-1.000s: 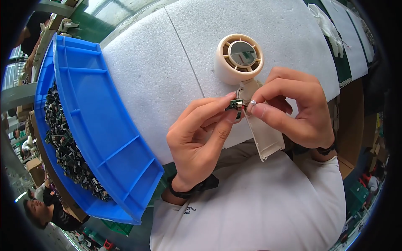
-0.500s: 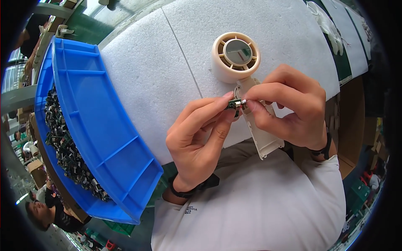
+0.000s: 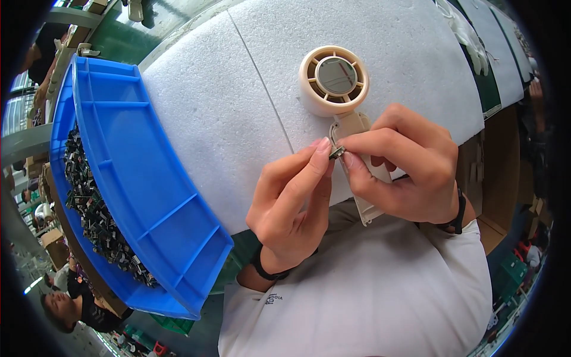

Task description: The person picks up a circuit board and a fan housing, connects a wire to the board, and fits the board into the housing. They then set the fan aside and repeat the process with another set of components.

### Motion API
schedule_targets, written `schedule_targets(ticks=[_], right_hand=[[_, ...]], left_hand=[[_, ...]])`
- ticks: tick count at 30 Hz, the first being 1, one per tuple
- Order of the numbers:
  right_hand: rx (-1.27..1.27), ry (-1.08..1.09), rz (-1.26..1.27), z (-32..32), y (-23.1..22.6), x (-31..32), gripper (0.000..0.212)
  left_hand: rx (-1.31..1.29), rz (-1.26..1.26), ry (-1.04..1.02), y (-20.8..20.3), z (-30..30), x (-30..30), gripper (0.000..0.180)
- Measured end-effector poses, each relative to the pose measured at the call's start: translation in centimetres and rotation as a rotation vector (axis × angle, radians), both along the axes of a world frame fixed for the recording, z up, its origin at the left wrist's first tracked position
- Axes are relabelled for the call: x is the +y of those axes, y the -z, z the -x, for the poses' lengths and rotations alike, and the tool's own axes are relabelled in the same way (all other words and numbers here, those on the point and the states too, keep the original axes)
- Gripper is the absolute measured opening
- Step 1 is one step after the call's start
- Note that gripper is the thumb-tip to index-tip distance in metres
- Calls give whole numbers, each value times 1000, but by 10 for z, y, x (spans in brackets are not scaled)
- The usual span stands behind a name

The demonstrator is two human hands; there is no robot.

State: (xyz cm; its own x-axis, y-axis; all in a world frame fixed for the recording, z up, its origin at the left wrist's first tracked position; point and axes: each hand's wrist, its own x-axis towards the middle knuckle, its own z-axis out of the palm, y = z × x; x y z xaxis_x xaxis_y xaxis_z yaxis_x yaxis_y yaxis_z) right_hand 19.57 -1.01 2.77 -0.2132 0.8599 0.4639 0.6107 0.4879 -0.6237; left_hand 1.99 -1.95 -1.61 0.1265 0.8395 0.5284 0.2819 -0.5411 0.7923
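Observation:
A small green circuit board [image 3: 337, 153] is pinched at its left end between the thumb and fingers of my left hand [image 3: 290, 205]. My right hand [image 3: 410, 163] closes its thumb and forefinger on the board's other end; any plug or wire there is hidden by the fingertips. Just beyond lies a cream handheld fan [image 3: 305, 92] with a round grille and a mirror-like centre disc. Its handle shell [image 3: 353, 124] stretches toward me beneath my right hand, partly covered by it. A thin wire runs along the shell's upper end.
On the left, a blue plastic bin [image 3: 140, 160] leans beside the white foam-topped table [image 3: 220, 119], with many small circuit boards [image 3: 98, 211] heaped inside. White gloves [image 3: 464, 35] lie at the far right. An open cardboard box [image 3: 499, 178] stands right of the table. Another person [image 3: 89, 303] is at lower left.
Both hands have drawn closer together around the circuit board, which has turned and now shows its narrow side. My left hand shifted slightly right. The white connector seen before is now covered.

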Motion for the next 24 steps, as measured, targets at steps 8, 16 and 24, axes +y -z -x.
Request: schedule_targets(ticks=[8, 16, 24], right_hand=[[88, 61, 19, 8, 4, -10, 24], [101, 52, 2, 13, 8, -14, 25], [-7, 199, 160, -16, -2, -4, 24]], left_hand=[[105, -167, -72, 6, -7, -8, 45], [170, -298, -142, 13, -7, -8, 38], [6, 52, -48, 0, 3, -5, 40]])
